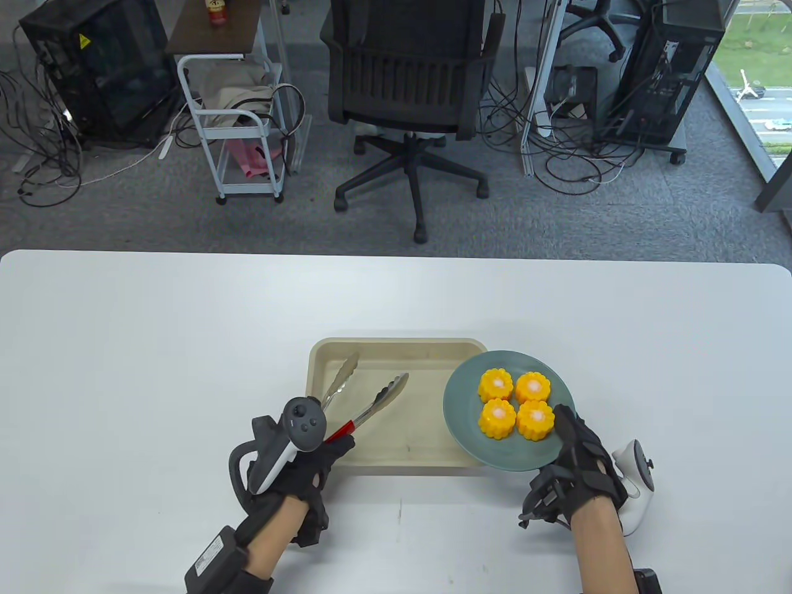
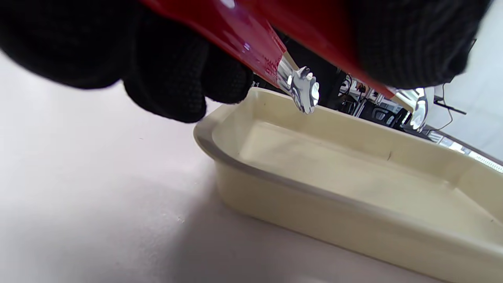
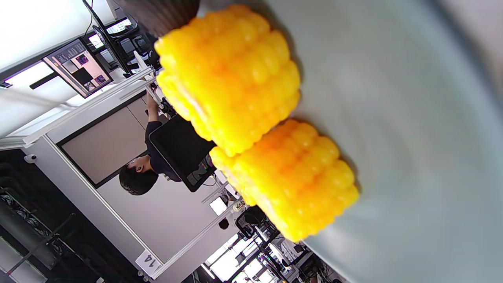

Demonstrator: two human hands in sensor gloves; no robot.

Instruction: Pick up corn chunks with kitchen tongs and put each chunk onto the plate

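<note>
A teal plate (image 1: 464,427) holds several yellow corn chunks (image 1: 496,385) and overlaps the right edge of the beige tray (image 1: 396,341). My right hand (image 1: 578,455) grips the plate's near right rim, one finger lying over the rim beside the nearest chunk. My left hand (image 1: 309,461) holds the red handle of the metal tongs (image 1: 371,402), whose two arms are spread apart over the tray with nothing between them. The left wrist view shows gloved fingers (image 2: 169,78) round the red handle (image 2: 251,43) above the tray (image 2: 314,196). Two chunks (image 3: 232,74) sit close up on the plate (image 3: 412,137).
The white table (image 1: 124,371) stretches wide on both sides of the tray. Beyond its far edge stand an office chair (image 1: 408,68), a white cart (image 1: 241,124) and computer towers with cables on the floor.
</note>
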